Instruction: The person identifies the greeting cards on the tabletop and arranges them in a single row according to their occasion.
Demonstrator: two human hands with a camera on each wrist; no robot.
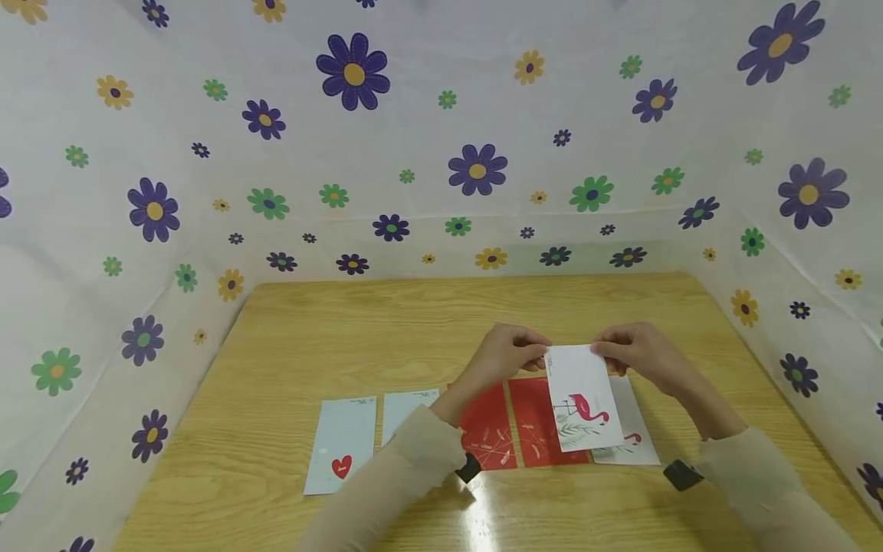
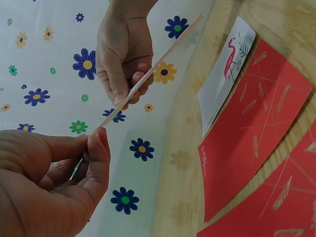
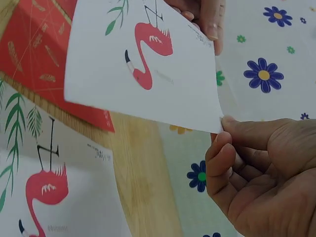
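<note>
A white card with a pink flamingo and green leaves point(image 1: 582, 395) is held up above the table. My left hand point(image 1: 507, 354) pinches its upper left corner between thumb and fingers. At the upper right corner my right hand point(image 1: 641, 356) pinches it the same way. The left wrist view shows this card point(image 2: 165, 57) nearly edge-on, with both hands on it. Beneath and to its right, a matching flamingo card point(image 1: 631, 422) lies on the table, partly hidden by the raised one. Two red cards with gold feather patterns lie alongside, the nearer red card point(image 1: 538, 433) partly covered.
On the wooden table point(image 1: 414, 322), a pale blue card with a red heart point(image 1: 338, 445) lies at the left of the row. Another pale blue card point(image 1: 407, 406) is partly hidden by my left sleeve. A flower-print cloth point(image 1: 414, 138) surrounds the table's back and sides.
</note>
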